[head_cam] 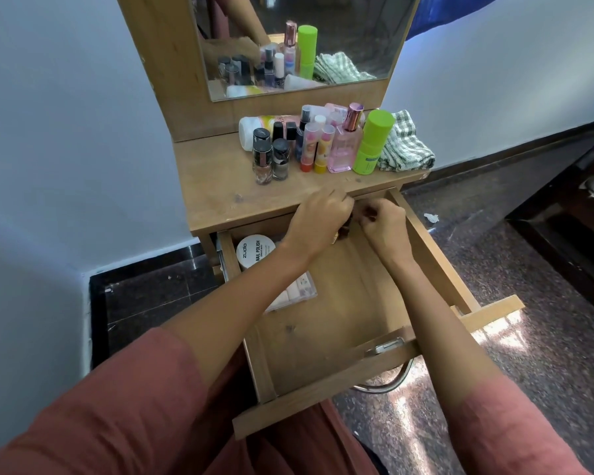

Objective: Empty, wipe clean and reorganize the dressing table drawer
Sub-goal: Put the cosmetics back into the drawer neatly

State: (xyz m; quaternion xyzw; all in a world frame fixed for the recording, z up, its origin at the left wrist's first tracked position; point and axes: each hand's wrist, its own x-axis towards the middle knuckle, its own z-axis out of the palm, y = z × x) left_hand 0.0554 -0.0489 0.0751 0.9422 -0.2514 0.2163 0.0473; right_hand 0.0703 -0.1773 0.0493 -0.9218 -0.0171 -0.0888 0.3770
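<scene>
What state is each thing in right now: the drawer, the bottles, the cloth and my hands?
Drawer: pulled open.
White tub: in drawer, lid on.
Green bottle: upright, capped.
Pink bottle: upright, capped.
Cloth: folded on tabletop.
Left hand: fingers curled, grip unclear.
Right hand: fingers curled, grip unclear.

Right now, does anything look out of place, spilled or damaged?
Two small things: a white bottle lies on its side behind the nail polishes on the tabletop, and a crumpled white scrap sits on the floor right of the open drawer. Nothing spilled.
</scene>
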